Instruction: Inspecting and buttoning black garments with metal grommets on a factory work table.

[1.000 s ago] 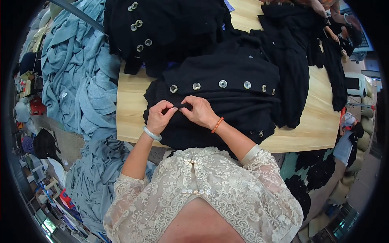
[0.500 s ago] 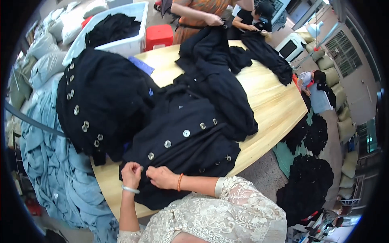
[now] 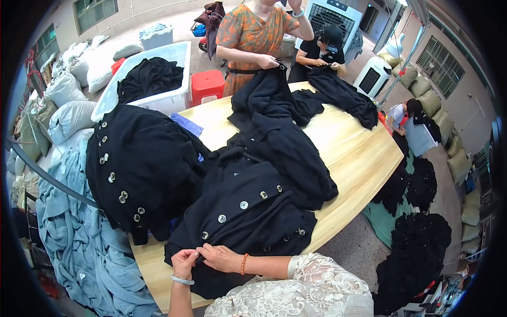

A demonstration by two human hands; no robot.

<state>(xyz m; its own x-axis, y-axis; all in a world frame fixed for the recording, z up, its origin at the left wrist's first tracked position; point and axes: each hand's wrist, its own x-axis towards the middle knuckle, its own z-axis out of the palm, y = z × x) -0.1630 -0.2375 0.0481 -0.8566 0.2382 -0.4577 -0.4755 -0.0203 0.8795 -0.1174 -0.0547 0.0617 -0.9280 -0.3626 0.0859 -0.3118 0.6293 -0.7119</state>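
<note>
A black knitted cardigan (image 3: 237, 206) with large shiny buttons lies spread over the near part of the table. At its near left edge, my left hand (image 3: 185, 263) is closed in a pinch on the fabric, with a pale bangle at the wrist. My right hand (image 3: 221, 259), wearing an orange bead bracelet, pinches the same spot, its fingertips meeting those of the left. Any small thing between the fingertips is hidden. To the left is a heaped pile of black buttoned garments (image 3: 148, 164). Another black garment (image 3: 280, 137) lies beyond the cardigan.
Across the wooden table (image 3: 364, 164), a person in an orange patterned top (image 3: 248, 37) holds a black garment; a person in a black cap (image 3: 331, 38) handles another. A white tub (image 3: 185, 68), red stool (image 3: 207, 87) and blue-grey knits (image 3: 90, 238) surround the table's left side.
The view has tilted up, so everything sits lower in the picture. My hands have drawn together until their fingertips meet at the cardigan's edge. The cardigan stays in place.
</note>
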